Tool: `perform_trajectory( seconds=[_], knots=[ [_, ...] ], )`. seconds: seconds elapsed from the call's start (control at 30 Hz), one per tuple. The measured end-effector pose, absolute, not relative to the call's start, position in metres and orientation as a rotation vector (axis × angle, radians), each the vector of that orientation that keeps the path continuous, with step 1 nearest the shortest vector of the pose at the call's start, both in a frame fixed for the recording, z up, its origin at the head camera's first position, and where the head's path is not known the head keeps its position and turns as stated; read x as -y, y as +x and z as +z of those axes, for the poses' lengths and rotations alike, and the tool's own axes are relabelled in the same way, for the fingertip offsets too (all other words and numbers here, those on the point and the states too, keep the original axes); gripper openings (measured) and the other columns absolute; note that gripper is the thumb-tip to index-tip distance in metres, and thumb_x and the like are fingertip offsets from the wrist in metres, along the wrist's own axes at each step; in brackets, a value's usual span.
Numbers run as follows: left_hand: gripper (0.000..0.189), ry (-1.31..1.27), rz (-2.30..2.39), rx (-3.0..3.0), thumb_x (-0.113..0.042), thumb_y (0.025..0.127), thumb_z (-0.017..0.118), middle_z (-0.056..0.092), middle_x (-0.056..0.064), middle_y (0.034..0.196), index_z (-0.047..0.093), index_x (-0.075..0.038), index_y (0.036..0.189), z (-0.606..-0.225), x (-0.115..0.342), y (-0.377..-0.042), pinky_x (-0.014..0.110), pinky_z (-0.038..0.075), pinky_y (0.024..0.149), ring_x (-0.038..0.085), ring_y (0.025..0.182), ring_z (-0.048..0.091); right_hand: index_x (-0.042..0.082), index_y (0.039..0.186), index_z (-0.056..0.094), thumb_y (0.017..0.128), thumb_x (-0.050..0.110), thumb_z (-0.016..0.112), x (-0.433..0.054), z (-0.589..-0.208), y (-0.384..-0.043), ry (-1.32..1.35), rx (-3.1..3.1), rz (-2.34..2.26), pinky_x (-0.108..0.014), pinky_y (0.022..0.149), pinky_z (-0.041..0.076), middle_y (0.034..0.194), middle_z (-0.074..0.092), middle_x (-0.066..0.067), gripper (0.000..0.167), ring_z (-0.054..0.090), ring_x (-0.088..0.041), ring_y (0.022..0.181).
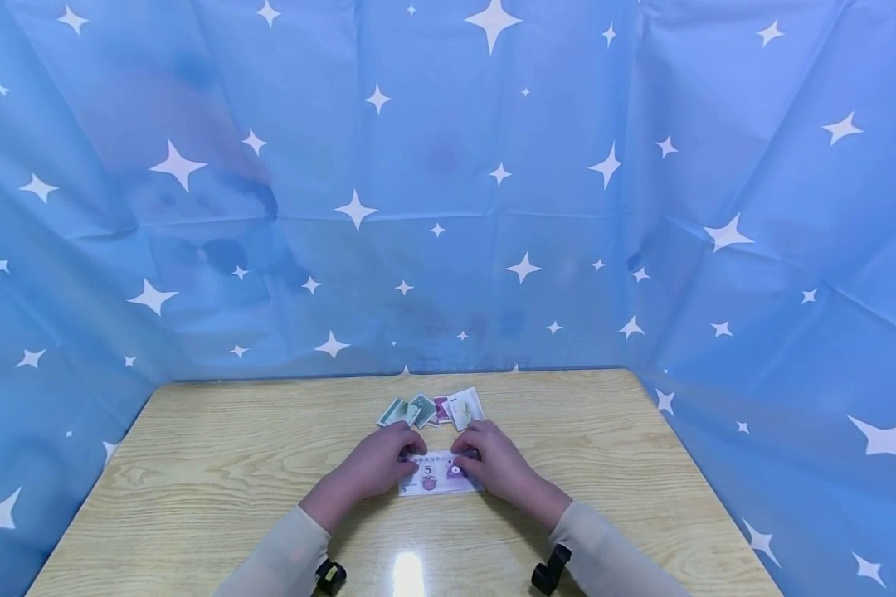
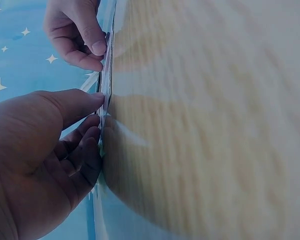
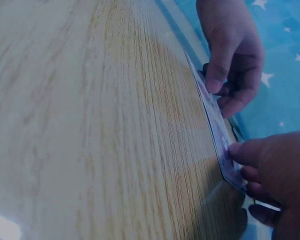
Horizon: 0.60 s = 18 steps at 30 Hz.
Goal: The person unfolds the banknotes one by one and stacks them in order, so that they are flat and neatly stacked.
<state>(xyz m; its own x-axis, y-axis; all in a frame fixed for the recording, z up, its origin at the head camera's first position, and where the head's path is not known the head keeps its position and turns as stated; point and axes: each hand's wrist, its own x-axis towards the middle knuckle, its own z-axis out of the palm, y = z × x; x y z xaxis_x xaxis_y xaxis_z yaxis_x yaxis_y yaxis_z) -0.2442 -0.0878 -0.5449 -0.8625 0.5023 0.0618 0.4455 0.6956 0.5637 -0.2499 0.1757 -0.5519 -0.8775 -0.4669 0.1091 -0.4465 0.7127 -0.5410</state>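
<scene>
A pale purple banknote [image 1: 440, 481] marked with a 5 lies crosswise on the wooden table between both hands. At its left end, my left hand [image 1: 373, 463] holds the note with the thumb on its face and the fingers bent near the far edge. My right hand [image 1: 499, 464] has the right part the same way, its thumb over the printed face. In the right wrist view the thumb of the right hand [image 3: 285, 165] sits on the flat banknote [image 3: 219, 135]. The left wrist view shows the note edge-on beside the left hand [image 2: 40, 155].
Just beyond the hands several more notes overlap in a small row: green ones [image 1: 399, 413] at left, a magenta one [image 1: 442, 409], and a whitish one [image 1: 466, 406] at right. A blue star-patterned curtain [image 1: 448, 182] hangs behind the wooden table [image 1: 231, 464].
</scene>
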Motion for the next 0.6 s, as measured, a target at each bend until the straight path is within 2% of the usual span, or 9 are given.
perform_trajectory(
  seconds=[0.43, 0.6],
  knots=[
    [0.017, 0.777, 0.924, -2.819, -0.015, 0.099, 0.081, 0.066, -0.007, 0.105, 0.078, -0.017, 0.115, -0.5454, 0.0897, -0.2446, 0.041, 0.058, 0.093, 0.013, 0.098, 0.064, 0.021, 0.107, 0.081, 0.103, 0.015, 0.081, -0.1775, -0.5520, -0.2488, -0.758, -2.861, -0.970, -0.035, 0.091, 0.056, 0.108, 0.063, 0.011, 0.007, 0.058, -0.012, 0.105],
    [0.016, 0.750, 0.986, -2.850, -0.014, 0.100, 0.081, 0.068, -0.008, 0.104, 0.079, -0.016, 0.115, -0.5425, 0.0921, -0.2457, 0.041, 0.059, 0.091, 0.012, 0.098, 0.066, 0.017, 0.104, 0.082, 0.100, 0.010, 0.082, -0.1761, -0.5485, -0.2496, -0.777, -2.868, -1.081, -0.037, 0.089, 0.056, 0.103, 0.066, 0.009, 0.008, 0.060, -0.014, 0.101]
  ],
)
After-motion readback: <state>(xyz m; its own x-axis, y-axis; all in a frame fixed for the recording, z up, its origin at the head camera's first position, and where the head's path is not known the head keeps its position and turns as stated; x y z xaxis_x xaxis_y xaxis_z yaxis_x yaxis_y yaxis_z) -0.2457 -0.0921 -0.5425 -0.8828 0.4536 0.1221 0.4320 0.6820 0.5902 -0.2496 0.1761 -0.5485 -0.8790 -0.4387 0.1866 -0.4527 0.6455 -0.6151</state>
